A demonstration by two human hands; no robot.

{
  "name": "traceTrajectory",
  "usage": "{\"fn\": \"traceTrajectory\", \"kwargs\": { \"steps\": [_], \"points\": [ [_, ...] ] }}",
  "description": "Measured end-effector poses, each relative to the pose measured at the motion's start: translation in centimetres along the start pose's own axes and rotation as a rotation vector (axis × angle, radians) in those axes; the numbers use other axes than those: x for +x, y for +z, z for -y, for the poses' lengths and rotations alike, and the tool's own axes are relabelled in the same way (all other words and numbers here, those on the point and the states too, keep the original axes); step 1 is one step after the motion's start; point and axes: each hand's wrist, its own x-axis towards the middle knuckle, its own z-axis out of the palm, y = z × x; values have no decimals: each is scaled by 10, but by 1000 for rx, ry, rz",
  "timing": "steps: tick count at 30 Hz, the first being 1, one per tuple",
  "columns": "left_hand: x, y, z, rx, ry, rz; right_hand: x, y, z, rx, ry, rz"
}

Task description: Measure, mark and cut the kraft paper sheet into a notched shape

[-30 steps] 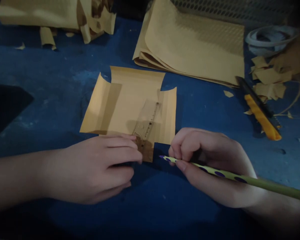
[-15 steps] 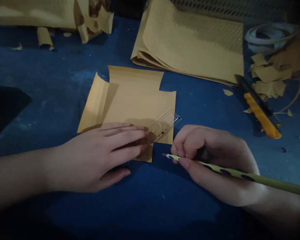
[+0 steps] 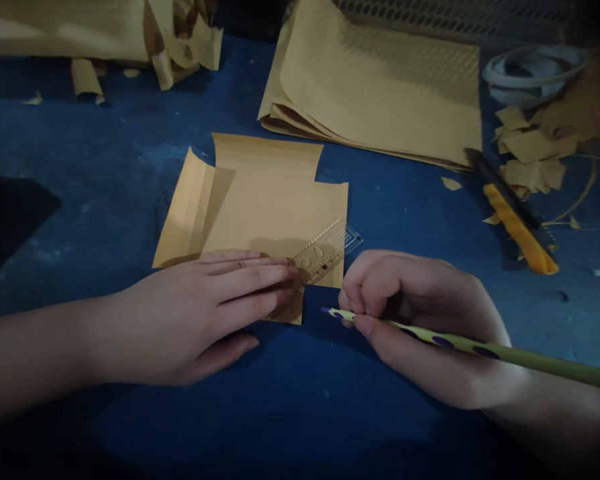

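Note:
A piece of brown kraft paper (image 3: pixel 267 200) with creased, raised flaps at the left and back lies on the blue work surface. My left hand (image 3: pixel 215 310) rests palm down over its front edge, fingers stretched out together. Those fingertips press on a clear plastic ruler (image 3: pixel 327 250), which lies slantwise over the paper's right front part and sticks out past its edge. In my right hand (image 3: pixel 425 320), a yellow-green pencil (image 3: pixel 463 343) with dark purple spots is pinched between thumb and fingers. Its purple tip points left, just off the paper's front right corner.
Folded brown paper sheets (image 3: pixel 380 100) lie at the back. An orange and black utility knife (image 3: pixel 520 227) lies to the right, beside paper scraps (image 3: pixel 535 143) and a white coiled roll (image 3: pixel 535 70). More curled brown paper (image 3: pixel 70 30) sits at the back left.
The view has shifted slightly, so most things appear a little further left. The ruler and left fingertips have slid marginally right against the paper. The pencil stays in the same grip.

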Motion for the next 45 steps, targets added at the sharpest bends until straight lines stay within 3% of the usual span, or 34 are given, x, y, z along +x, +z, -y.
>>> {"fn": "traceTrajectory", "kwargs": {
  "steps": [23, 32, 45],
  "points": [
    [1, -1, -1, -4, 1, -6, -2, 0, 0, -71, 46, 51],
    [1, -1, -1, -29, -3, -11, 2, 4, 0, -130, -73, 48],
    [3, -2, -1, -29, 12, -34, 3, 4, -1, -154, -78, 61]
  ]
}}
